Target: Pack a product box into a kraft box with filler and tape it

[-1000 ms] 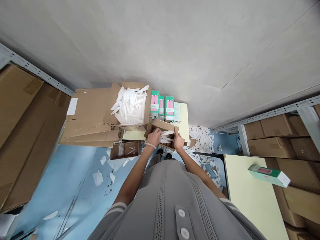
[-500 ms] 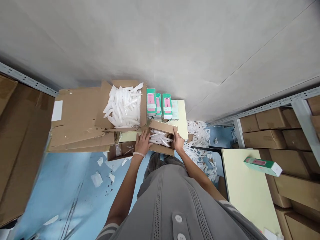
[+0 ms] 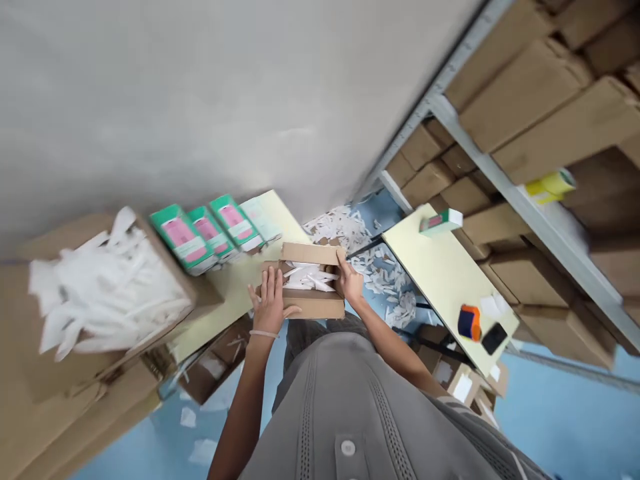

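Bracketing a small open carton with both hands, head view. Carton is at the near edge of the pale table, right in front of the body, white pieces inside. Left hand: fingers spread on its left end. Right hand: on the right end, at the flap corner; can't tell if pinching. Green boxes just up-left; bigger carton of white pieces farther left, blurred.

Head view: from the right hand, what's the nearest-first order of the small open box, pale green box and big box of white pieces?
1. Small open box: touching the right hand.
2. Pale green box: left, near the wall.
3. Big box of white pieces: farther left.
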A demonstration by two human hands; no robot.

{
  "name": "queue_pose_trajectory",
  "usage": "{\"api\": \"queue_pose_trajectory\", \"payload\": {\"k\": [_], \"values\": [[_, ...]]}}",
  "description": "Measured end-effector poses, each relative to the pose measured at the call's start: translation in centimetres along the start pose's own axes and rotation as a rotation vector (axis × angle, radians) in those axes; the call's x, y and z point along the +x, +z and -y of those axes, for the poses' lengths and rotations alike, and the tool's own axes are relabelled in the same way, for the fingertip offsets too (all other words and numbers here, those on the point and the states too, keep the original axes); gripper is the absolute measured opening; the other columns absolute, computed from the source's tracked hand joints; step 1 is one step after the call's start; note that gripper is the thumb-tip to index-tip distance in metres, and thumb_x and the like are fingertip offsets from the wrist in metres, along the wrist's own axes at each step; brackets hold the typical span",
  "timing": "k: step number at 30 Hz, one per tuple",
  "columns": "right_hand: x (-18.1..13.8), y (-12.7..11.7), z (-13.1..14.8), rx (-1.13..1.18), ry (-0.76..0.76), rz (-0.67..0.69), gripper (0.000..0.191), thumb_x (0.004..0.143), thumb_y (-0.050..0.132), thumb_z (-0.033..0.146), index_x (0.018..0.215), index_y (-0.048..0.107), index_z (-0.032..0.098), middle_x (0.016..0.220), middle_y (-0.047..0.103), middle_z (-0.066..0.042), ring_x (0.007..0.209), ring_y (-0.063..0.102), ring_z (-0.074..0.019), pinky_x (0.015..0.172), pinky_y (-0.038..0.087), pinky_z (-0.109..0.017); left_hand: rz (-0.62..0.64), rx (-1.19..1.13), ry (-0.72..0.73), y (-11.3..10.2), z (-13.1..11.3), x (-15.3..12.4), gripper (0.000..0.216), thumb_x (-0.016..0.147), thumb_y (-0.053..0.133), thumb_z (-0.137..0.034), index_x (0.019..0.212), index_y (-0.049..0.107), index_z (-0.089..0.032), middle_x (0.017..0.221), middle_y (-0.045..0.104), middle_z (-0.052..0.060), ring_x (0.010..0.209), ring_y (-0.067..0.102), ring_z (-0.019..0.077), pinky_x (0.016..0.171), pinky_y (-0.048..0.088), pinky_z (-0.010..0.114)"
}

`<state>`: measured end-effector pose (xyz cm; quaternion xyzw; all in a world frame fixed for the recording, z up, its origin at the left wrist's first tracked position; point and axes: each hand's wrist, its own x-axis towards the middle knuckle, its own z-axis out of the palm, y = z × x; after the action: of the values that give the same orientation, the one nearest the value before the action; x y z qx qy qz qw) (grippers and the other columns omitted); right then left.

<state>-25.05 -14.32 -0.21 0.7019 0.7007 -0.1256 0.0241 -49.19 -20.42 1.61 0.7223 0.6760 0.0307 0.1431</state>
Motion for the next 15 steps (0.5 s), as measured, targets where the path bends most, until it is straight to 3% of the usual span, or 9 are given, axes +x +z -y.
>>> {"api": "queue_pose_trajectory", "payload": {"k": [6,15], "values": [[-3.0,-3.0,-9.4,-0.013,0.277,-0.059,0.077,0.092,0.035,0.011,0.155,-0.004,0.033,0.129,0.062,-0.007,0.087,0.065,-0.0177,0.076,0.049,-0.025,0.02,0.055,0.279,1.1,-8.3,4.1,0.095,0.086,0.048,-0.064,0.155,0.014,-0.007,0.159,0.014,0.025,0.15,0.012,0.0362,0.115,-0.003,0.066],[-9.9,-4.1,-27.3,-0.05,0.555,-0.118,0.074,0.096,0.037,0.015,0.155,-0.003,0.032,0.123,0.063,-0.009,0.086,0.066,-0.0178,0.073,0.048,-0.024,0.053,0.094,0.6,6.6,-25.3,6.3,0.093,0.087,0.04,-0.068,0.155,0.016,-0.009,0.159,0.014,0.021,0.15,0.006,0.0372,0.116,-0.006,0.063]]}}
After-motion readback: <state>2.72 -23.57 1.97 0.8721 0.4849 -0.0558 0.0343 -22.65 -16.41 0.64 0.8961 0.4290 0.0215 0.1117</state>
